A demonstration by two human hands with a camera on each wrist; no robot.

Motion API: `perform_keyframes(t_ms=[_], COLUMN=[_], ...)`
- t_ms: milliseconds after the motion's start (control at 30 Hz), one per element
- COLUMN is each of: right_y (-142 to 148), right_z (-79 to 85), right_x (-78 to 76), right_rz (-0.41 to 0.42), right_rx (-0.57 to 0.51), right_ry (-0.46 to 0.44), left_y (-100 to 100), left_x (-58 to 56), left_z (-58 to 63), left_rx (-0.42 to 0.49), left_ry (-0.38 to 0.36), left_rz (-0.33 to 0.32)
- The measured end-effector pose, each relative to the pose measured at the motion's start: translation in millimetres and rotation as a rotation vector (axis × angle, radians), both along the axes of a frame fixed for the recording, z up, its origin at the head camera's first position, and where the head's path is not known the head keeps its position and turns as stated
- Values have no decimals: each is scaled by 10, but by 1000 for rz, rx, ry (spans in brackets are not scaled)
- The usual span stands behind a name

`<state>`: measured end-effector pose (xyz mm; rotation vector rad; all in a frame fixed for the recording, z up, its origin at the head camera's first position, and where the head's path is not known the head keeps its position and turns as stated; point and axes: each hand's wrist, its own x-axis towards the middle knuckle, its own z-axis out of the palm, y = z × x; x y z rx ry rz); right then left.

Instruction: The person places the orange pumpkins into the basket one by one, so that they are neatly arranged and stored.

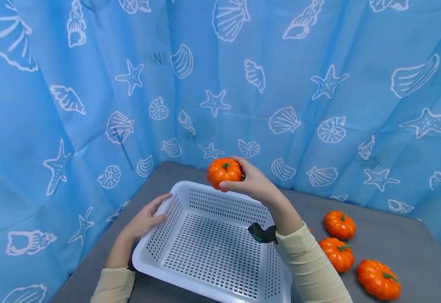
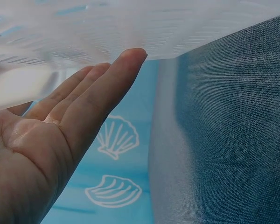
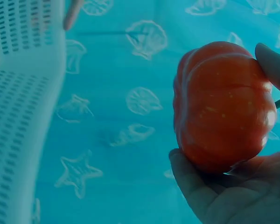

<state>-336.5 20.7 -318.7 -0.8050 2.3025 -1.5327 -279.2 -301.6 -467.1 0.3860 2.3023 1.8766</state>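
My right hand (image 1: 254,181) grips a small orange toy pumpkin (image 1: 224,171) with a green stem, thumb on one side and fingers on the other. The hand holds it up around the far rim of a white plastic basket (image 1: 213,292) with slotted walls and floor. In the right wrist view the pumpkin (image 3: 224,107) sits between thumb and fingers, with the basket off to the left. At the basket's left side, my left hand (image 1: 144,221) holds the rim, thumb over the inner side. The left wrist view shows its extended fingers (image 2: 98,93) against the basket's outside.
To the right of the basket, three orange pumpkins (image 1: 339,224) (image 1: 336,254) (image 1: 378,280) lie on the grey table (image 1: 387,235); a sliver of orange shows beside the right sleeve. A blue curtain (image 1: 220,75) with white shells and starfish stands behind and to the left.
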Motion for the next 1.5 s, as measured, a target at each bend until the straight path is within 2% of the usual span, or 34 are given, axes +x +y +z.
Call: perform_keyframes(t_ms=[200,400,567,733,867,1067,1233,1500], right_y=[-296,-518,-676,-786,-852,-928,-971,-1008], right_z=[-227,-549,-770,-930,-1045,-1228,-1367,-1492], right_x=[-57,-122,-118,-89,-55,-6,20,2], right_rz=[-3,-47,-51,-60,-82,-59,-64,-70], right_rx=[61,137,184,209,225,247,306,349], right_ry=[-10,15,34,42,84,136,118,103], left_y=[34,79,65,44,31,24,25,-9], left_x=[-4,-8,-20,-28,-28,-16,8,6], left_z=[-41,-29,-8,0,-9,-13,-12,-15], left_rx=[-14,-33,-34,-30,-37,-47,-40,-21], left_ry=[5,6,2,4,2,3,-2,-8], left_rz=[-5,10,10,-2,6,16,13,8])
